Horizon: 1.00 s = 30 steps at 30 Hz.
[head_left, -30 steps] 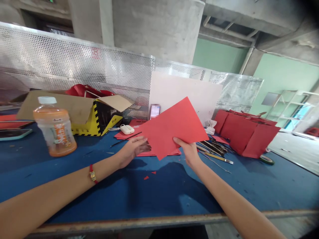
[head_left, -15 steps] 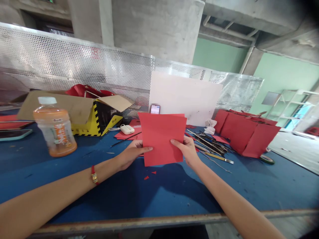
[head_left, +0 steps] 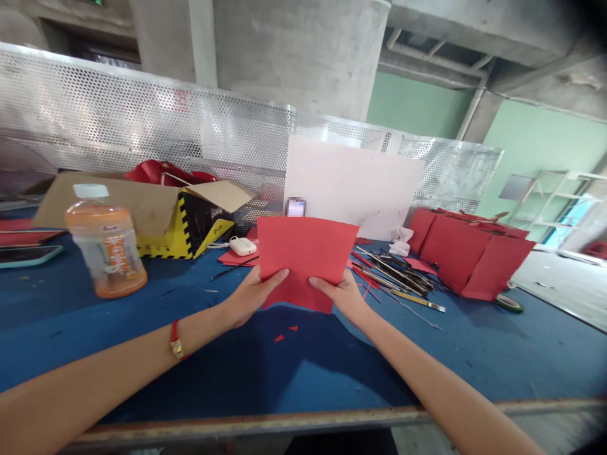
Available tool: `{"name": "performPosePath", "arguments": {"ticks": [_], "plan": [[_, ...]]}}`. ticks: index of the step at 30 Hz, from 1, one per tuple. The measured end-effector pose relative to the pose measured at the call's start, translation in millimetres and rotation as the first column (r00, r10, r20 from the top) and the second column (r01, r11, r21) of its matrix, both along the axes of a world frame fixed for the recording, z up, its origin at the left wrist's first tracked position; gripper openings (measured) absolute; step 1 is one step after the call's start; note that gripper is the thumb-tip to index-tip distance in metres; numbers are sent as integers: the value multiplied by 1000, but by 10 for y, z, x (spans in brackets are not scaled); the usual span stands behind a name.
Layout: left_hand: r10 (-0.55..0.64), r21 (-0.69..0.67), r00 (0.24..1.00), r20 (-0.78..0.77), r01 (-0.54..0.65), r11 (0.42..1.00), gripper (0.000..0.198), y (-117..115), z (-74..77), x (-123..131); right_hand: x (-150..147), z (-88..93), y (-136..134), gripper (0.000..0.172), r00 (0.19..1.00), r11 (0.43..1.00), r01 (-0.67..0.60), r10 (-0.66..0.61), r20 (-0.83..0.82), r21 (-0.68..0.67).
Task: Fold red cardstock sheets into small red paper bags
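Both hands hold a piece of red paper [head_left: 308, 249] raised before the person, above the near half of the bench [head_left: 284, 385]. The left hand [head_left: 244, 297] has the paper's left side, its thumb lying across the front face and pointing inward; the right hand [head_left: 353, 297] has the right side in the same way, its thumb pointing left. Each grip is narrow, pinching the paper between the thumb in front and fingers mostly hidden behind. The sheet stands tilted, its top edge slightly bowed and wider than the bottom; whether it is one layer or more, I cannot tell. A red bracelet [head_left: 177, 341] with a gold piece circles the left wrist. Two small red scraps [head_left: 279, 339] lie on the blue bench top, just below the paper in view. Beyond the left hand are a thin black rod [head_left: 232, 270], a few flat red sheets [head_left: 232, 258] and a white case [head_left: 241, 246]. Farther left stand a bottle [head_left: 111, 246] of orange drink and, behind it, a box [head_left: 156, 245] with raised flaps. Near the right hand lies a heap of slim tools [head_left: 396, 272], with crumpled white tissue [head_left: 401, 241] behind them and red bags [head_left: 469, 253] farther right. A pale board [head_left: 355, 183] leans upright behind the paper, with a small screen [head_left: 296, 207], partly blurred, before it.
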<state>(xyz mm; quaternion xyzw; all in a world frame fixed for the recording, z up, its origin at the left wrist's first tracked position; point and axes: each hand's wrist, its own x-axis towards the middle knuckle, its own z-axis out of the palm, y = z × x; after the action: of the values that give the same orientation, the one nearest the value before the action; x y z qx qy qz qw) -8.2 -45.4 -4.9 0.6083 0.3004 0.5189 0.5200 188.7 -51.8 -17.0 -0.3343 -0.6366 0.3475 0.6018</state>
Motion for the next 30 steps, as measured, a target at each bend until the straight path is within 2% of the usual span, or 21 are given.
{"name": "performPosePath", "arguments": {"ticks": [3,7,12,15,20,26,30], "plan": [[-85,-105,996,17,86,991,57,4,-26,-3,-22,-27,12,30,1000,1000,1,-1,10,-15],[-156,-194,986,62,165,967,53,-1,-30,-1,-12,-39,32,27,999,1000,9,-9,43,7],[-115,-179,991,62,124,976,52,27,-40,-7,-9,-39,33,28,998,1000,16,-16,63,5],[-139,-191,989,45,145,971,52,57,-63,-16,-6,-41,35,30,998,1000,0,1,63,-18],[-185,-225,981,53,192,955,55,55,-64,-22,5,-18,31,23,1000,999,19,-18,19,-42],[-222,-235,974,41,225,946,53,70,-74,-42,5,-21,14,36,998,988,-51,46,-41,-148],[-240,-238,970,21,238,942,55,97,-75,-63,10,-21,8,43,996,977,-60,46,-76,-203]]}}
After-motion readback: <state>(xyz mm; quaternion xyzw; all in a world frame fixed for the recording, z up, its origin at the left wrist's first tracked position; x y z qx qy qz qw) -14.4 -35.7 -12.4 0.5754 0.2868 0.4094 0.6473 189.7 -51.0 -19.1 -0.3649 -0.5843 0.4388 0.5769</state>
